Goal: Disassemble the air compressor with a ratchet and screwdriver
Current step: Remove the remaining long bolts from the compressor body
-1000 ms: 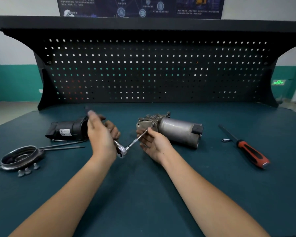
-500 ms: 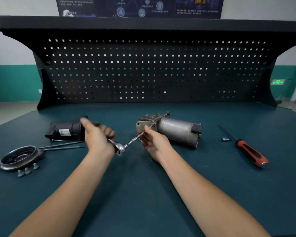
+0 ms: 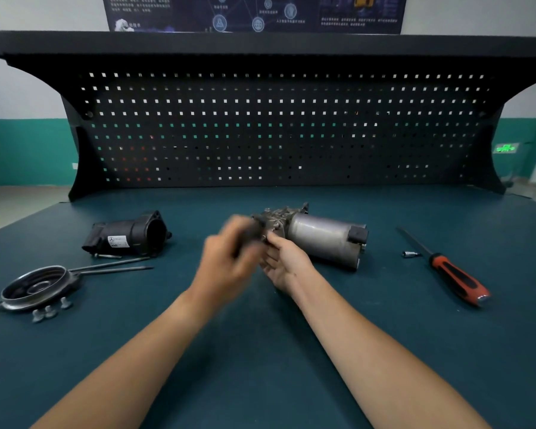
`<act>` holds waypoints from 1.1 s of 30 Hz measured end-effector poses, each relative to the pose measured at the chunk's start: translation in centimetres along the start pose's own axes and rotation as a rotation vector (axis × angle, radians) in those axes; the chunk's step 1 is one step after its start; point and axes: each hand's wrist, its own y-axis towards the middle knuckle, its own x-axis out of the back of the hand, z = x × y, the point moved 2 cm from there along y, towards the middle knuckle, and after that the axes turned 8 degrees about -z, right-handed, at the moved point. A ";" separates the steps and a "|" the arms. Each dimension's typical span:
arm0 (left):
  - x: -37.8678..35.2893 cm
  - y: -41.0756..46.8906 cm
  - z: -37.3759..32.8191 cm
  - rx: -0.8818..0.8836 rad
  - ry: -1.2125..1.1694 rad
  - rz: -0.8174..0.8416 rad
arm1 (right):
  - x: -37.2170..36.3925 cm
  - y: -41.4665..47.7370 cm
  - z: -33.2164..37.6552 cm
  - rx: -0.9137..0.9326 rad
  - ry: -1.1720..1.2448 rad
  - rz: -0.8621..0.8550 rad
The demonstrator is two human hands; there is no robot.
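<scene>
The air compressor (image 3: 322, 236), a grey metal cylinder with a cast head at its left end, lies on the bench mat. My left hand (image 3: 226, 264) is motion-blurred just left of that head and grips the dark ratchet handle (image 3: 248, 233). My right hand (image 3: 287, 261) is in front of the head, its fingertips against the head where the ratchet's extension meets it. The extension itself is hidden by blur and fingers. A red-and-black screwdriver (image 3: 458, 280) lies off to the right.
A removed black housing (image 3: 127, 236) lies at the left, with two long rods (image 3: 115, 264) in front of it. A round metal cover (image 3: 34, 286) and three bolts (image 3: 50, 311) sit further left. A small socket bit (image 3: 410, 253) lies beside the screwdriver. The pegboard (image 3: 260, 134) closes the back.
My left hand has swung the ratchet handle from the left towards the compressor head and is now blurred. My right hand stayed at the head.
</scene>
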 end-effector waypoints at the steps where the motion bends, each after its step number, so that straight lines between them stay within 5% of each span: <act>1: -0.5 -0.7 -0.2 -0.153 0.106 0.197 | 0.1 -0.2 0.0 -0.014 0.023 0.015; 2: -0.8 -1.3 -0.2 -0.228 0.170 0.333 | 0.0 -0.4 -0.1 -0.031 0.042 0.034; 4: -1.0 -1.4 -0.3 -0.222 0.158 0.314 | 0.0 -0.5 -0.1 -0.029 0.037 0.043; 9: -0.1 0.3 0.5 0.500 -0.406 -0.449 | 0.0 -0.1 0.1 -0.041 0.028 0.101; 16: 2.6 0.2 4.7 1.167 -0.792 -0.942 | -0.1 0.3 -0.2 0.006 0.030 0.019; 29: 6.4 2.5 5.1 1.193 -0.873 -0.695 | -0.3 0.8 0.7 -0.015 0.172 -0.053; 33: 7.6 1.6 6.9 1.361 -0.856 -0.603 | -0.1 1.0 0.6 -0.017 0.179 -0.051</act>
